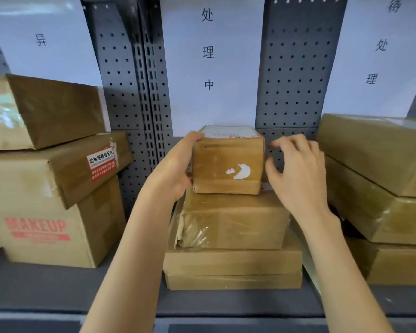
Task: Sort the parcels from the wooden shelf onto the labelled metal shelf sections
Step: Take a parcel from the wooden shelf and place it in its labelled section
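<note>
Small brown taped cardboard parcel [227, 162] tops the middle stack on the grey metal shelf [58, 289], left hand [175, 169] gripping its side, right hand [296, 169] spread loose just beside it; three sections well stocked, the wooden shelf out of view.

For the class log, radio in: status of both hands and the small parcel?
Left hand grips small parcel atop the middle stack. Right hand open, beside the parcel, no grip. Nothing in the way.
</note>
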The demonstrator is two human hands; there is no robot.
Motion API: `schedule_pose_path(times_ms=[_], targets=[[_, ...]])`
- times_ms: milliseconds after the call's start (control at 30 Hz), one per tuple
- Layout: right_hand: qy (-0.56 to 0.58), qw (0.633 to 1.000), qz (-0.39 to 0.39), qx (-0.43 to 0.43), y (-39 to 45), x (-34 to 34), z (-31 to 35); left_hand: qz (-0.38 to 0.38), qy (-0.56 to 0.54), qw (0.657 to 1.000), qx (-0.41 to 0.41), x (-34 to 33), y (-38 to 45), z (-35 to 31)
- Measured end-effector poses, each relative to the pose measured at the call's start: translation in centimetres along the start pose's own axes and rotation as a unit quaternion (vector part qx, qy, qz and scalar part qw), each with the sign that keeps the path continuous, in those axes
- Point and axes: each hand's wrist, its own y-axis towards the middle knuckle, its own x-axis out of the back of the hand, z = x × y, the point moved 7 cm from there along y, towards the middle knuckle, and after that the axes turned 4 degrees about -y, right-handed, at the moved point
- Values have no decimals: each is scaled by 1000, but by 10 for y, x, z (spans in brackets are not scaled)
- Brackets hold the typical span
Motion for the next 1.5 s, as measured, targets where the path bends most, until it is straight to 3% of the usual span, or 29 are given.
schedule_pose_path(times_ms=[267,400,467,533,667,733,800,1033,1333,1500], targets=[[19,1000,15,9,-6,5,-6,-35,55,997,-34,3,-7,7],[19,999,-13,32,-16,21,2,-98,148,965,-191,12,-26,-5],[29,998,-33,42,-22,32,8,-145,231,919,-286,18,-45,-10],[50,996,-50,49,-30,41,15,-188,338,850,-358,20,-64,-10],[80,994,-44,67,-49,48,38,-245,511,710,-419,30,-95,0],[96,992,-42,74,-59,51,56,-256,551,675,-419,46,-108,6],[110,990,-39,81,-70,54,74,-267,570,661,-409,66,-119,11],[179,974,7,138,-117,64,188,-335,582,647,-360,172,-199,9],[235,957,62,157,-204,78,380,-408,628,603,-274,371,-350,-7],[298,932,114,175,-268,85,478,-431,630,602,-235,461,-424,-2]])
